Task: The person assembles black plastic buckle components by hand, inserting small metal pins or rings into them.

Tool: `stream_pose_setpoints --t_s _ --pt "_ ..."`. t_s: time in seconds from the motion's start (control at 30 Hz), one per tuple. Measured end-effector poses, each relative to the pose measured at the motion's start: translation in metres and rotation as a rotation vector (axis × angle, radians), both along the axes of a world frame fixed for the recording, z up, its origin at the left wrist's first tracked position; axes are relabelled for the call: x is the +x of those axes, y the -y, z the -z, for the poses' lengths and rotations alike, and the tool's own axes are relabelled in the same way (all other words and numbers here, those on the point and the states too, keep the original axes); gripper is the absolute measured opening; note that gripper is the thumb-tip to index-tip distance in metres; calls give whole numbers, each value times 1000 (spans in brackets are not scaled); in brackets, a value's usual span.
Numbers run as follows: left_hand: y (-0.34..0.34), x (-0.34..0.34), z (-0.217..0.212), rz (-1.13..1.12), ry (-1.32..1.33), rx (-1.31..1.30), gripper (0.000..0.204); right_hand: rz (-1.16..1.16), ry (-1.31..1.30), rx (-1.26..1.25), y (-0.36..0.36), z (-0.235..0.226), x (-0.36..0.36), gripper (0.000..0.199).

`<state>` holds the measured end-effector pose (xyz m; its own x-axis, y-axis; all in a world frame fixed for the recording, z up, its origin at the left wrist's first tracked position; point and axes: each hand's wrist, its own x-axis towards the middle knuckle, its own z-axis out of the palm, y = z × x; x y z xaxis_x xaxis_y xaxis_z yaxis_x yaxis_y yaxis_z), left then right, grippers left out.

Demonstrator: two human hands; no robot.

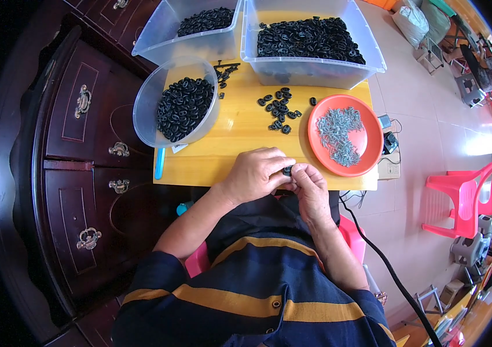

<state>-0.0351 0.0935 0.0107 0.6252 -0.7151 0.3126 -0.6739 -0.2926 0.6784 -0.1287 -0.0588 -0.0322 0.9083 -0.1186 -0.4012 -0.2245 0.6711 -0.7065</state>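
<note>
"What's being gripped right now?"

"I see a small black piece (287, 171) pinched between the left hand (259, 175) and the right hand (311, 186). Thumbs and fingers are drawn in close on it, covering most of it, so I can't tell its exact shape."

"Where do you have it?"

"By the near edge of the tabletop (240, 147). I can't tell how high it is held."

"And around it?"

"Beyond the hands I have a scatter of loose black pieces (281, 109). Right of that, a red-orange plate (363, 141) holds silvery metal bits (338, 133). Left, there's a round clear tub (146, 110) heaped with black parts (185, 110); two rectangular bins (315, 74) at the far side hold more."
</note>
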Motion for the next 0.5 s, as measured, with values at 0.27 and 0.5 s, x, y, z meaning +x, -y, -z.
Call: stream_pose_setpoints --t_s 0.27,0.5 --pt "-1 4 -7 22 86 58 27 17 43 -122 -1 4 3 16" --pt "-2 -4 0 -56 19 -9 30 19 37 -92 -6 3 1 16"
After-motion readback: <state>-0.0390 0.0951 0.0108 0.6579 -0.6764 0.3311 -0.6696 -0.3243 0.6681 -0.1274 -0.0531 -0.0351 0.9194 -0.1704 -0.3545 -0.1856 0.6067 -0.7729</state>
